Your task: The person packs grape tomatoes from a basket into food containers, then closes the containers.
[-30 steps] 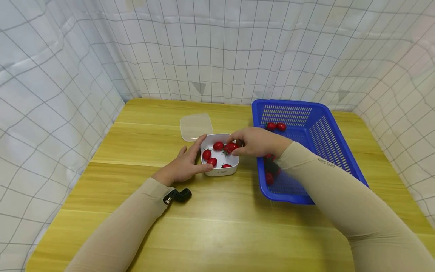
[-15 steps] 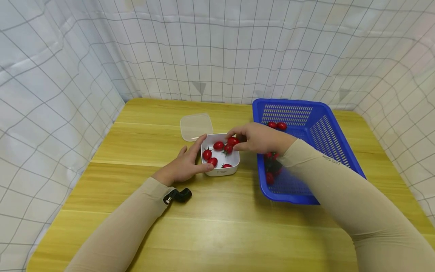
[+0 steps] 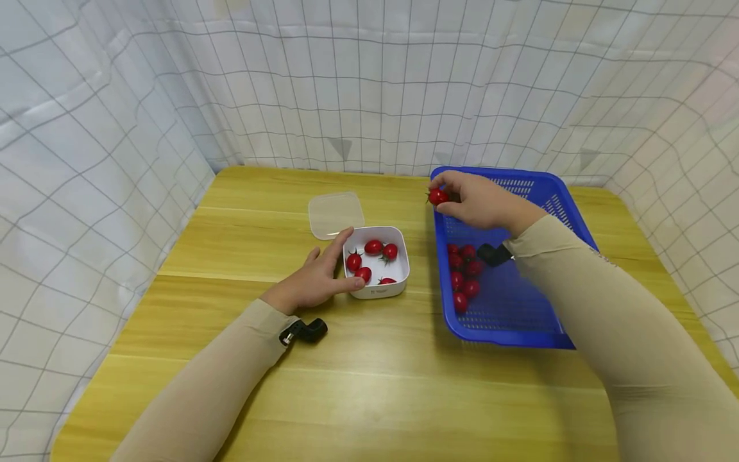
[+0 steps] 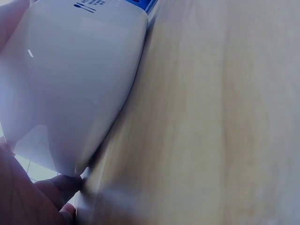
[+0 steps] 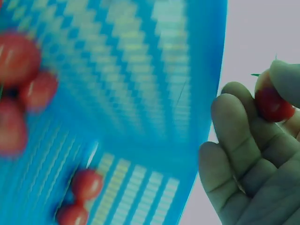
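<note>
Simultaneously, my right hand (image 3: 487, 202) pinched a tomato (image 3: 437, 196) between thumb and fingers near the blue basket's (image 3: 519, 338) far-left corner; my left hand (image 3: 312, 282), fingers extended, touched the white container's (image 3: 378, 292) left edge.

Right sleeve (image 3: 600, 301), cropped at frame's edge, hides part of blue basket (image 3: 514, 317) | white box (image 3: 398, 289) partly masks a tomato (image 3: 387, 281) | head-view lettering (image 3: 379, 292) is too small to read

Curtained booth: white grid-patterned cloth (image 3: 369, 90) around a wood-grain table (image 3: 369, 398)
</note>
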Action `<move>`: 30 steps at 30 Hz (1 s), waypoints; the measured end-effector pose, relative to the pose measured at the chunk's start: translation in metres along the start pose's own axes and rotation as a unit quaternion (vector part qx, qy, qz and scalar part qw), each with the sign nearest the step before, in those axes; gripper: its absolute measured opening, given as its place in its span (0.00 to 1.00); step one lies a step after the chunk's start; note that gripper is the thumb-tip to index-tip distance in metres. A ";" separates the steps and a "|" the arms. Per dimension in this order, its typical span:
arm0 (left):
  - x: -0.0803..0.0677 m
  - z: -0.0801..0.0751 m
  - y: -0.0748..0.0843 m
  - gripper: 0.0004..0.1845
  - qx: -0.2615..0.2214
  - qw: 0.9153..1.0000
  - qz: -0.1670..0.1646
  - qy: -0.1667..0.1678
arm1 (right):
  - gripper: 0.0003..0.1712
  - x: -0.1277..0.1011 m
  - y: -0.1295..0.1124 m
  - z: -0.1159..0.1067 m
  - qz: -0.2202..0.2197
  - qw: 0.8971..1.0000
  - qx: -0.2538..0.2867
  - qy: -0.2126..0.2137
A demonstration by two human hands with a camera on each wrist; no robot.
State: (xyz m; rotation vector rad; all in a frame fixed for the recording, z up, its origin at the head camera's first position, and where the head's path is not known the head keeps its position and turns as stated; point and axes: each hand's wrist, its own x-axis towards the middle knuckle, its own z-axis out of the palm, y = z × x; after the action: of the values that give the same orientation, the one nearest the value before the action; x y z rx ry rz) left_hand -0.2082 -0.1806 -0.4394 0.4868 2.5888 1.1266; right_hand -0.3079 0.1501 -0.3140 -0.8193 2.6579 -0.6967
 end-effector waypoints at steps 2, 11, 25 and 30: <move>-0.001 0.000 0.001 0.57 0.000 1.000 -0.001 0.000 | 0.20 0.000 0.012 -0.007 0.013 1.000 -0.008 0.005; 0.001 0.000 0.001 0.58 0.006 1.000 -0.005 -0.004 | 0.20 -0.005 0.043 -0.021 0.049 0.999 -0.002 -0.006; 0.000 -0.002 0.003 0.58 0.008 1.000 -0.011 -0.008 | 0.15 -0.006 0.031 -0.013 0.018 0.999 0.022 -0.026; 0.001 -0.001 0.004 0.57 0.007 1.000 -0.010 -0.010 | 0.15 -0.005 0.019 -0.009 0.007 0.999 0.029 -0.030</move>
State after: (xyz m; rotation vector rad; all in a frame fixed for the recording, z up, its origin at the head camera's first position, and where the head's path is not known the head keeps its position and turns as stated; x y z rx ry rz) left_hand -0.2084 -0.1782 -0.4355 0.4719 2.5804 1.0925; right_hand -0.3158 0.1698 -0.3153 -0.7929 2.5758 -0.7307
